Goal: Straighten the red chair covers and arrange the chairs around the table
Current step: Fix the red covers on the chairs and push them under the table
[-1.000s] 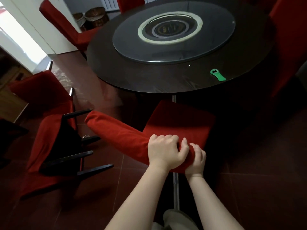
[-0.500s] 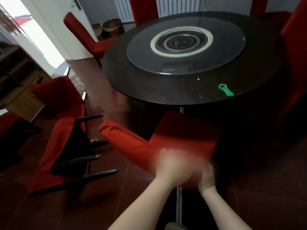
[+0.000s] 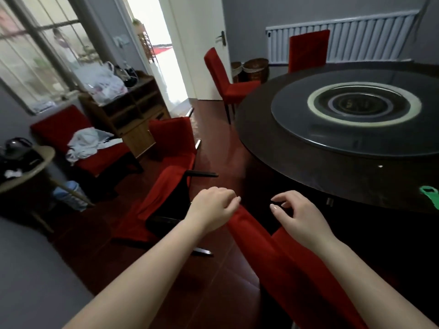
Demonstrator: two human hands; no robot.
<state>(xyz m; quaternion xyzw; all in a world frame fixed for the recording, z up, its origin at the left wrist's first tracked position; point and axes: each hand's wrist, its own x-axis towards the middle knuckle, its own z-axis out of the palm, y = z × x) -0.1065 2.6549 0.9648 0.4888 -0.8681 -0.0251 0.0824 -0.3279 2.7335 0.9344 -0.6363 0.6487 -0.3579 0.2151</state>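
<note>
A: Where is the chair under the hands, and which way does it run?

B: The chair back (image 3: 292,269), red-covered, appears from above as a long band just beside the rim of the bench (image 3: 308,176). Its long axis is diagonal. One end lies under the left hand (image 3: 213,207), and the other leaves the frame at lower right. The upper end points toward the tipped chair (image 3: 171,184).

A: And the fingers?

B: On the left hand, the fingers are curled over the end of the band, knuckles up. Whether they pinch the cover or only hover above it cannot be told. On the right hand (image 3: 299,219), the fingers (image 3: 280,200) are loosely bent and spread, thumb out, holding nothing, over the dark gap between band and bench.

A: How does the tipped chair lie?

B: It lies on the floor (image 3: 221,148), left of both hands. Its back points away toward the doorway (image 3: 161,51), and its dark legs (image 3: 202,174) point right toward the bench. The cover hangs rumpled along one side.

A: Other seating?

B: Two chairs stand upright, both covered — a side chair (image 3: 223,79) at the bench's far-left rim, and a far chair (image 3: 308,48) before the radiator (image 3: 370,34). An armchair (image 3: 99,160) near the window carries pale clothes (image 3: 83,143).

A: On the bench?

B: A glass turntable (image 3: 297,129), and a green opener (image 3: 430,195) at the frame's right edge.
</note>
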